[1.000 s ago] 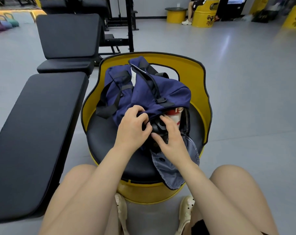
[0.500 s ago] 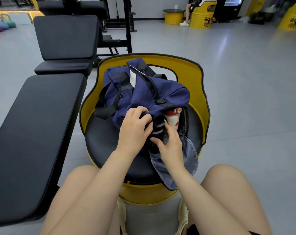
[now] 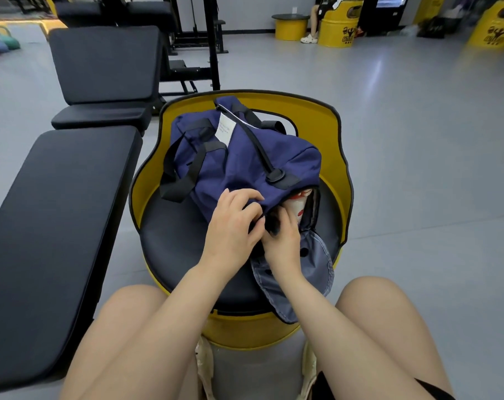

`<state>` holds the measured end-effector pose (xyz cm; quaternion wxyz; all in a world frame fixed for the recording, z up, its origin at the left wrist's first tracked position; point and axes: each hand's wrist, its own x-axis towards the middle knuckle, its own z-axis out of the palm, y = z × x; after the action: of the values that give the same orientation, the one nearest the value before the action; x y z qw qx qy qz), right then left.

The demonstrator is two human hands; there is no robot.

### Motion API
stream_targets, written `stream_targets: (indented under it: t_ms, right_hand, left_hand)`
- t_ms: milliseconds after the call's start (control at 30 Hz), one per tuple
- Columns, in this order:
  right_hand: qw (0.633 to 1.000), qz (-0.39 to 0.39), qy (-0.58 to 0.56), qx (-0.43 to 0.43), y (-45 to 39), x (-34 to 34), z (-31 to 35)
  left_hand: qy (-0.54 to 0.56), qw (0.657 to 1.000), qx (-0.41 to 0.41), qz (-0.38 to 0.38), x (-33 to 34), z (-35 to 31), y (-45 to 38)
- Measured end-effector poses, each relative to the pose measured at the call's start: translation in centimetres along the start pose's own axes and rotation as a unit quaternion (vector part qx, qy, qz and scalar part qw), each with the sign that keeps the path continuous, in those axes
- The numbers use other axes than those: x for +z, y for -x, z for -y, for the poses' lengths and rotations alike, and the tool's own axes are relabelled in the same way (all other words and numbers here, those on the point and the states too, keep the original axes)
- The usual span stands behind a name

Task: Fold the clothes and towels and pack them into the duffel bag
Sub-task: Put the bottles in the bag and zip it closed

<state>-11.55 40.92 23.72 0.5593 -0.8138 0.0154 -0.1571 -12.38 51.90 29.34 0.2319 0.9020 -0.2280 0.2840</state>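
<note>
Duffel bag (image 3: pixel 245 166): one, navy woven fabric, soft and slumped, lying on round black padded seat (image 3: pixel 172 246) of one yellow barrel chair (image 3: pixel 302 108). Two black webbing handles, one white paper tag (image 3: pixel 226 130). End pocket open, grey flap (image 3: pixel 308 272) hanging down over seat edge. Inside: one red-white cylinder (image 3: pixel 298 204), maybe cup, view poor. Left hand (image 3: pixel 233 229) fingers curled, pinching pocket rim. Right hand (image 3: pixel 282 235) fingertips tucked into opening, grip not visible. Two black padded benches at left.
</note>
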Motion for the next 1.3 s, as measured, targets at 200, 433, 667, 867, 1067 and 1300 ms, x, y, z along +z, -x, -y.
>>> stream_targets:
  t_ms: [200,433,667,867,1067,1300]
  right_hand:
    - [1.000,0.020,-0.015,0.005,1.2,-1.1,0.4]
    - [0.974,-0.107,0.077,-0.185,0.7,-4.6,1.8]
    - [0.925,0.008,0.266,-0.270,-2.3,-4.9,3.6]
    - [0.918,0.074,0.314,-0.231,-4.8,-5.2,5.6]
    - [0.908,0.107,0.341,-0.218,-7.7,-5.3,8.3]
    - [0.893,0.128,0.369,-0.226,-12.9,-4.0,11.9]
  left_hand:
    - [-0.039,0.998,0.000,0.040,0.1,0.6,0.6]
    - [-0.030,0.999,0.016,0.020,-0.4,0.1,0.0]
    - [-0.093,0.994,-0.011,0.053,-1.4,0.8,-2.7]
    - [-0.114,0.981,-0.080,0.135,-2.1,2.5,-4.8]
    - [-0.119,0.974,-0.101,0.165,-3.9,4.4,-7.0]
    - [-0.116,0.963,-0.141,0.200,-5.7,8.1,-10.0]
